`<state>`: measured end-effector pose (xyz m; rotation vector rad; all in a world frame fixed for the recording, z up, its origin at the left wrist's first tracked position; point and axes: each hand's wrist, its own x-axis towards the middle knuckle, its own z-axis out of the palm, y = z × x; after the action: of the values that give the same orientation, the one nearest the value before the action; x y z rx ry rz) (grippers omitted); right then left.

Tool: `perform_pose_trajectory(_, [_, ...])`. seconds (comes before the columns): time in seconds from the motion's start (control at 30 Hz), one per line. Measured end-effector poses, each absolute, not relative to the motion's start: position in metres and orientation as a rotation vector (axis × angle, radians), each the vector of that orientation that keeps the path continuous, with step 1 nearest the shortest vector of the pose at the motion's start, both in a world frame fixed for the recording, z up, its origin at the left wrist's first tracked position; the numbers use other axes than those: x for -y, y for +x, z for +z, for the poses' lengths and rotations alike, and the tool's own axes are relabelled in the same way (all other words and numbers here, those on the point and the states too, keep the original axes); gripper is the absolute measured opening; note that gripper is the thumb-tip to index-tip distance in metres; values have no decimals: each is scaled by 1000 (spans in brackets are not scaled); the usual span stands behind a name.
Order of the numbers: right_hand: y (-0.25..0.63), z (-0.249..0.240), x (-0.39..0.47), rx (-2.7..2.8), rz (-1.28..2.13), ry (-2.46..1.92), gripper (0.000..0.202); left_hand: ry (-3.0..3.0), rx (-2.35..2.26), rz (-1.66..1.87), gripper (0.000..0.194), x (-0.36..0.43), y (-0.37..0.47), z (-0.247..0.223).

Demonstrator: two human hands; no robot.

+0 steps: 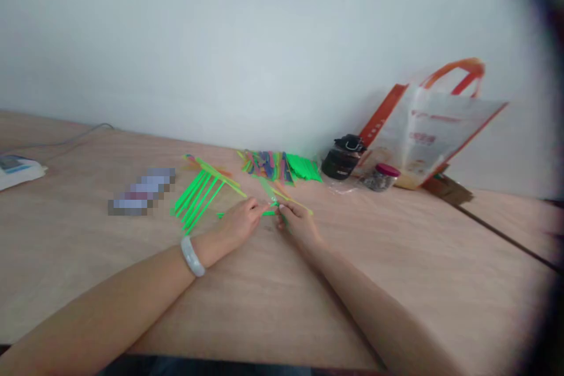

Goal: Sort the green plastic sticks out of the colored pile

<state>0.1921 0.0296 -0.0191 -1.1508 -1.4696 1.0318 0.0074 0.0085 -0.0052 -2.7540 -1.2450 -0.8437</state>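
My left hand (241, 222), with a pale bangle (192, 257) at the wrist, is closed, its fingertips reaching toward my right hand. My right hand (302, 224) pinches a small bright green plastic piece (274, 204) between thumb and fingers. What the left fingers hold, if anything, is too small to tell. Beneath the hands lies a green stick (268, 213), partly hidden. Left of them, several green sticks (198, 200) lie side by side, their upper ends by a yellow-green strip (222, 177). A pale green translucent strip (265, 188) lies just beyond my fingertips.
Multicoloured strips (268, 164) and a green bundle (305, 167) lie near the wall. To the right stand a dark bottle (341, 158), a red-lidded jar (381, 178) and a carrier bag (423, 135). A blurred-out flat item (143, 191) and a white packet (20, 171) lie left.
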Motion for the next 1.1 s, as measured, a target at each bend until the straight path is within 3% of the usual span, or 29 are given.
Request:
perform_pose_trajectory(0.3, [187,-17,-25,1390,1168,-1093,26,-2750,1261,-723,32,-6,7,-1])
perform_pose_trajectory(0.83, [185,-13,-14,1868,659,-1137,23,-2710,1298,-810,31,-6,4,-5])
perform_pose_trajectory(1.1, [183,-9,-13,1956,626,-1111,27,-2737,1413,-779,25,4,11,2])
